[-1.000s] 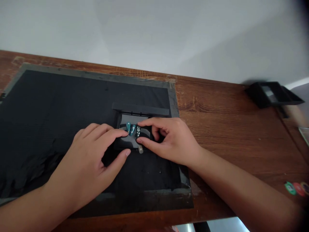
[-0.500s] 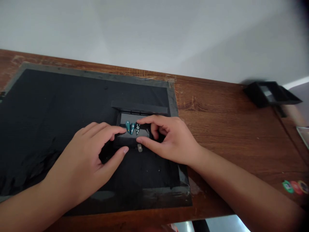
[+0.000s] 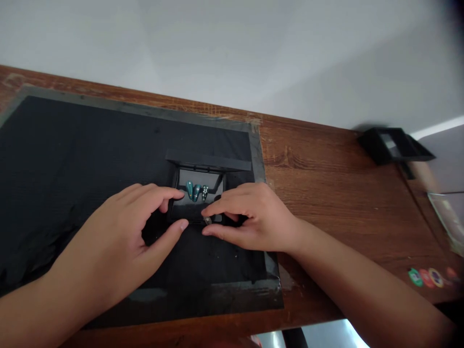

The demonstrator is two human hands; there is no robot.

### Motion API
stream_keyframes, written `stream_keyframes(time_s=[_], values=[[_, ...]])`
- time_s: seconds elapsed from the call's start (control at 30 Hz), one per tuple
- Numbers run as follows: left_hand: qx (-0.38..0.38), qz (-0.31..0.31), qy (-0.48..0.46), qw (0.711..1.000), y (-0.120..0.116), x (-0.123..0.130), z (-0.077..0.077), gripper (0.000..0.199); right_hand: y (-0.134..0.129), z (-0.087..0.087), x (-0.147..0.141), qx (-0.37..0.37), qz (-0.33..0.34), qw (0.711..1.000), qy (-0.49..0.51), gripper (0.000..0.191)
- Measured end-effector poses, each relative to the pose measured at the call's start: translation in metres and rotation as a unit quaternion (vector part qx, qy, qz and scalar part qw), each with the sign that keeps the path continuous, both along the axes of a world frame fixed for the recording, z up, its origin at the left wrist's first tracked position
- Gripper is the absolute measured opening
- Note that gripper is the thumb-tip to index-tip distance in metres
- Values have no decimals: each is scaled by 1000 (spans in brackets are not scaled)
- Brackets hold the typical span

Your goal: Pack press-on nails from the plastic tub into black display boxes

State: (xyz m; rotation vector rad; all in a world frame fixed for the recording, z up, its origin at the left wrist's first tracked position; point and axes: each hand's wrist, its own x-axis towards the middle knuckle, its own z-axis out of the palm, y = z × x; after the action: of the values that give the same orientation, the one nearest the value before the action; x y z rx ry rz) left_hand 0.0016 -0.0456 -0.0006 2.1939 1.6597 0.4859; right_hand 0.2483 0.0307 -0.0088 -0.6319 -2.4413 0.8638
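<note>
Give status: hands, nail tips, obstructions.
Left hand open at case. Right hand at lone nail tip, grip unclear. Three tips in case; lid open behind.

The right hand (image 3: pixel 259 212) has its fingertips (image 3: pixel 206 211) around a clear nail (image 3: pixel 207 220), near three decorated nails (image 3: pixel 196 192).

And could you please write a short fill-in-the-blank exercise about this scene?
The small translucent nail tip is between the fingers of the ____ hand.
With its lid raised, the flat black rectangular case is ____.
Beside two pointed teal nail tips, a dark nail tip bears pale ____.
Missing words: right; open; stars.
</note>
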Motion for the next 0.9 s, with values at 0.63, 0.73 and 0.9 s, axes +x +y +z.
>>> stream_keyframes(time_s=[0.63, 0.73, 0.9], values=[[9, -11, 28, 1000, -1, -1, 1, 34, 4, 2, -2, -46, -169, 985, 2, 20], [2, -7, 28, 1000, -2, -2, 0, 36, 3, 5, -3, -52, -174, 983, -36, 22], [5, -6, 25, 1000, -1, -4, -2, 37, 1, 8, -3, -53, -180, 978, -91, 24]])
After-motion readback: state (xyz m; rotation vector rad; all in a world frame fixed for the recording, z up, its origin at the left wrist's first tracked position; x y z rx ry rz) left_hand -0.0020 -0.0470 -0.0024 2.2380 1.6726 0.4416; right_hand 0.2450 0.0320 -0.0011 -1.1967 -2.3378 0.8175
